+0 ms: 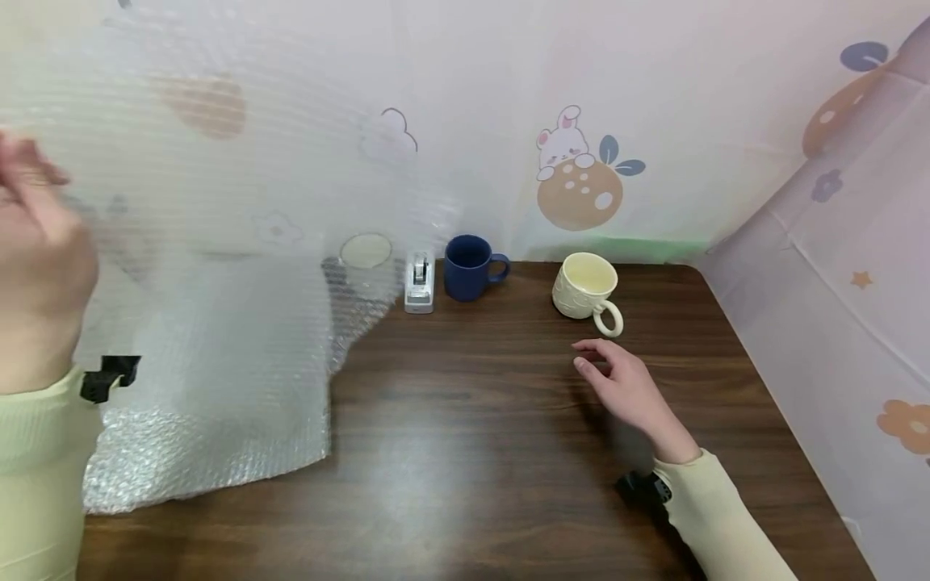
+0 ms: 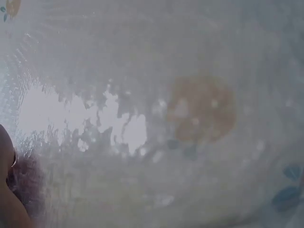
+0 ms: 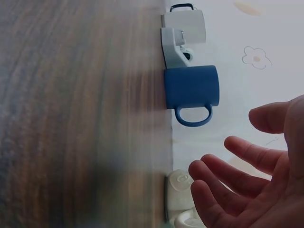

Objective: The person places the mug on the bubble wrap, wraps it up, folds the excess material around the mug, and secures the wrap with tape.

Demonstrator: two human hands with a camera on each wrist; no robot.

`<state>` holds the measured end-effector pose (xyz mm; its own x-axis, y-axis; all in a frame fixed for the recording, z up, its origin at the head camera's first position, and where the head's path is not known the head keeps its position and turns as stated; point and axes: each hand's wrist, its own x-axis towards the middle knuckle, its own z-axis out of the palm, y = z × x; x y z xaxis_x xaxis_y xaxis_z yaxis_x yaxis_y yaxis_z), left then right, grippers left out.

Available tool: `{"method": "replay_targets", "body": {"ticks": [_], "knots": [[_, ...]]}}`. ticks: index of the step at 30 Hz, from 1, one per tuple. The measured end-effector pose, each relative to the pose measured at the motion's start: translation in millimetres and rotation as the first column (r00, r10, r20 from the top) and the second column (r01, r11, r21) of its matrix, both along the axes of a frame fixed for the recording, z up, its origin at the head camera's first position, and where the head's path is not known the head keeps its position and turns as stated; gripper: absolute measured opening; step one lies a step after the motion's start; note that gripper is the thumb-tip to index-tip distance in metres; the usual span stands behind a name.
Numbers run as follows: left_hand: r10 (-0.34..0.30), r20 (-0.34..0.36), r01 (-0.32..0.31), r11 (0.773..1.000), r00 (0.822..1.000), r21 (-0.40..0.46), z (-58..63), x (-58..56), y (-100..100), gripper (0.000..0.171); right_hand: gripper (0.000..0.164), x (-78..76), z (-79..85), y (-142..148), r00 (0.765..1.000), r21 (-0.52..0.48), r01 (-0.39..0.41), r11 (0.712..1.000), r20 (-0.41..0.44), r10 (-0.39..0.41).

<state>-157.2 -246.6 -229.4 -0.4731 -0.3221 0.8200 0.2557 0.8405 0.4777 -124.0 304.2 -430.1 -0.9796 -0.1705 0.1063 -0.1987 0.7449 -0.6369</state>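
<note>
A large sheet of clear bubble wrap (image 1: 247, 379) hangs raised over the left of the table, in my left hand (image 1: 43, 266), whose fingers are curled at its upper left edge. The sheet fills the left wrist view. Above the table on the right, my right hand (image 1: 628, 387) holds nothing, its fingers loosely bent and thumb apart. Nearest to it is a cream embossed mug (image 1: 574, 300), handle toward the hand. The right wrist view also shows a dark blue mug (image 3: 192, 88).
Against the back wall, a white tape dispenser (image 1: 419, 303) stands left of the blue mug. Farther left, a pale mug (image 1: 366, 266) shows through the wrap. A printed cloth (image 1: 465, 97) covers the back and right sides of the dark wooden table (image 1: 472, 452).
</note>
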Motion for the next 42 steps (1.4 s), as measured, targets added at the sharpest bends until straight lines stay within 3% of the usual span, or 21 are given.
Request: {"method": "replay_targets", "body": {"ticks": [2, 5, 7, 8, 10, 11, 15, 18, 20, 23, 27, 29, 32, 34, 36, 39, 41, 42], "knots": [[-0.076, 0.011, 0.076, 0.997, 0.997, -0.026, 0.2, -8.8, 7.6, 0.012, 0.033, -0.1, 3.1, 0.5, 1.0, -0.01, 0.004, 1.0, -0.005, -0.004], [-0.176, 0.048, 0.181, 0.972, 0.983, -0.149, -2.2, -16.7, 31.6, 0.021, 0.033, -0.3, 8.3, 2.7, 1.0, -0.024, 0.006, 1.0, -0.02, -0.006], [-0.263, 0.092, 0.278, 0.935, 0.96, -0.223, -9.1, -21.4, 50.2, 0.022, 0.032, -0.4, 12.7, 5.0, 1.0, -0.03, 0.004, 1.0, -0.028, -0.005], [-0.314, 0.139, 0.339, 0.909, 0.939, -0.243, -13.5, -23.2, 60.2, 0.021, 0.032, -0.3, 15.4, 6.6, 1.0, -0.036, 0.004, 0.999, -0.029, -0.006], [-0.421, 0.239, 0.475, 0.842, 0.875, -0.254, -24.8, -27.9, 79.1, 0.018, 0.031, 0.0, 21.2, 10.3, 1.0, -0.063, 0.001, 0.998, -0.019, -0.003], [-0.47, 0.291, 0.54, 0.805, 0.833, -0.245, -31.6, -30.3, 88.0, 0.016, 0.031, 0.3, 24.1, 12.2, 1.0, -0.089, -0.005, 0.996, -0.011, 0.005], [-0.604, 0.493, 0.739, 0.662, 0.626, -0.126, -59.2, -40.0, 120.4, 0.01, 0.03, 1.9, 35.1, 19.2, 0.997, -0.208, -0.072, 0.976, -0.008, 0.072], [-0.647, 0.593, 0.806, 0.592, 0.48, -0.007, -77.4, -46.3, 141.3, 0.01, 0.03, 4.4, 39.8, 22.8, 0.987, -0.261, -0.16, 0.952, -0.039, 0.155], [-0.651, 0.642, 0.824, 0.564, 0.405, 0.051, -88.4, -50.9, 153.9, 0.01, 0.031, 6.6, 40.8, 24.1, 0.979, -0.273, -0.206, 0.94, -0.052, 0.199], [-0.646, 0.69, 0.839, 0.535, 0.328, 0.102, -105.1, -58.9, 170.7, 0.008, 0.031, 10.1, 40.3, 23.6, 0.974, -0.267, -0.226, 0.937, -0.032, 0.226], [-0.662, 0.706, 0.853, 0.497, 0.254, 0.158, -127.4, -67.5, 191.9, 0.006, 0.028, 12.9, 37.2, 20.2, 0.985, -0.195, -0.166, 0.967, 0.021, 0.174], [-0.669, 0.708, 0.864, 0.474, 0.226, 0.172, -138.9, -70.0, 202.6, 0.006, 0.024, 13.5, 34.6, 18.9, 0.99, -0.145, -0.126, 0.981, 0.039, 0.133], [-0.659, 0.725, 0.882, 0.443, 0.198, 0.161, -154.0, -70.7, 216.1, 0.008, 0.015, 13.8, 30.0, 18.3, 0.995, -0.104, -0.074, 0.992, 0.063, 0.08], [-0.633, 0.743, 0.887, 0.445, 0.216, 0.121, -161.1, -69.9, 221.4, 0.014, 0.012, 14.3, 26.3, 19.4, 0.995, -0.093, -0.041, 0.995, 0.086, 0.05], [-0.604, 0.753, 0.886, 0.459, 0.261, 0.062, -164.1, -67.9, 221.6, 0.022, 0.013, 14.7, 21.9, 21.3, 0.993, -0.094, -0.009, 0.996, 0.117, 0.02], [-0.549, 0.756, 0.873, 0.485, 0.357, -0.06, -162.3, -63.3, 212.9, 0.036, 0.016, 15.8, 15.0, 25.5, 0.988, -0.075, 0.038, 0.996, 0.153, -0.026], [-0.509, 0.756, 0.865, 0.479, 0.411, -0.148, -158.5, -58.8, 202.1, 0.042, 0.017, 16.7, 10.5, 28.6, 0.984, -0.06, 0.064, 0.996, 0.169, -0.053], [-0.488, 0.761, 0.863, 0.469, 0.428, -0.186, -156.5, -56.0, 195.9, 0.044, 0.018, 17.3, 8.3, 30.3, 0.982, -0.052, 0.074, 0.996, 0.177, -0.064]]}}
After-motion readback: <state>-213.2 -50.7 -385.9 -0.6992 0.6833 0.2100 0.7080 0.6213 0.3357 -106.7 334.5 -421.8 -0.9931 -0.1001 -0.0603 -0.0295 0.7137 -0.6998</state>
